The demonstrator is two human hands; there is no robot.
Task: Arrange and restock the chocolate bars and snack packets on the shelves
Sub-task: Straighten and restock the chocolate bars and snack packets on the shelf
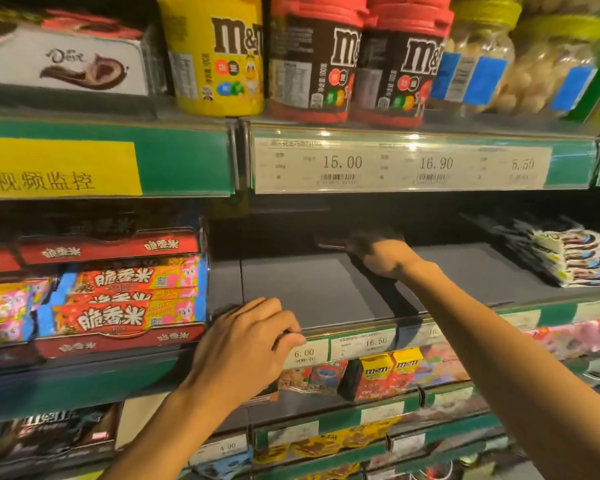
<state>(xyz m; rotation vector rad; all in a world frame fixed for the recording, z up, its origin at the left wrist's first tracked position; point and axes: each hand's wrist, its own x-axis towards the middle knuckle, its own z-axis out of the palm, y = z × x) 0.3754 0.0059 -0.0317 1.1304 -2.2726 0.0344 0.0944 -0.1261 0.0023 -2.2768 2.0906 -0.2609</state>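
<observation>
While left hand [246, 344] rests curled on shelf lip [361, 325], gripping nothing clear, right hand [378, 252] reaches deep over bare shelf [309, 289], fingers closed on dark bar [329, 244]. Red boxes [118, 306] left, packets [568, 258] right, jars [312, 60] above.
</observation>
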